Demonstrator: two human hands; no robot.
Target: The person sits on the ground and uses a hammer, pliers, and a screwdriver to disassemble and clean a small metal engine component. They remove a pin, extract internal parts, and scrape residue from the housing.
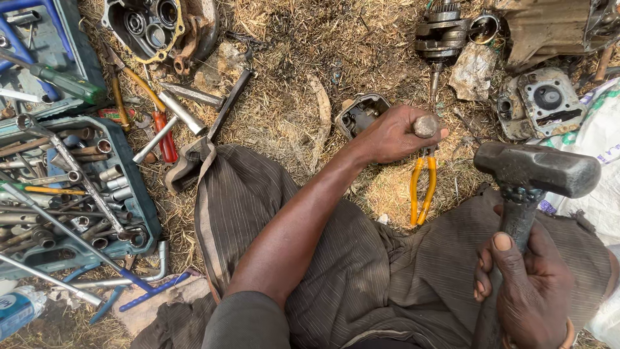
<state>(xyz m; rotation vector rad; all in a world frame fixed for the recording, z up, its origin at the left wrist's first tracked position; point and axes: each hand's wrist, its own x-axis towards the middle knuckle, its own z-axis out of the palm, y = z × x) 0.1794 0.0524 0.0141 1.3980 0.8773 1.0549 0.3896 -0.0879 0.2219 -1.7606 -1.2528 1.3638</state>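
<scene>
1. the left hand [391, 136] reaches out over the dry grass [284, 97], fingers curled tight around a short round metal pin [425, 126]; only the pin's blunt, rounded top shows above the fist.
2. the right hand [526, 294] is wrapped shut on the dark handle of a hammer [536, 169], thumb lying up along the handle. the heavy steel head sits level, raised near the camera, to the right of the pin and apart from it.
3. yellow-handled pliers [421, 187] lie on the grass just below the left hand, their handles pointing toward the person.
4. a small engine cover [359, 113] lies on the grass just beside the left wrist, partly hidden by it.
5. the person's knees, in dark striped trousers [258, 194], fill the lower middle of the view.
6. at the far left a blue tool tray [145, 213] holds sockets, wrenches and long bars; a red-handled screwdriver [166, 139] and loose metal rods lie just beside it.
7. at the top left sits an open engine casing [148, 26] with round bearing seats.
8. at the top right are a geared crankshaft [440, 32] and a cylinder head [547, 100], well apart from both hands.
9. a white woven sack [597, 136] lies at the right edge, behind the hammer.
</scene>
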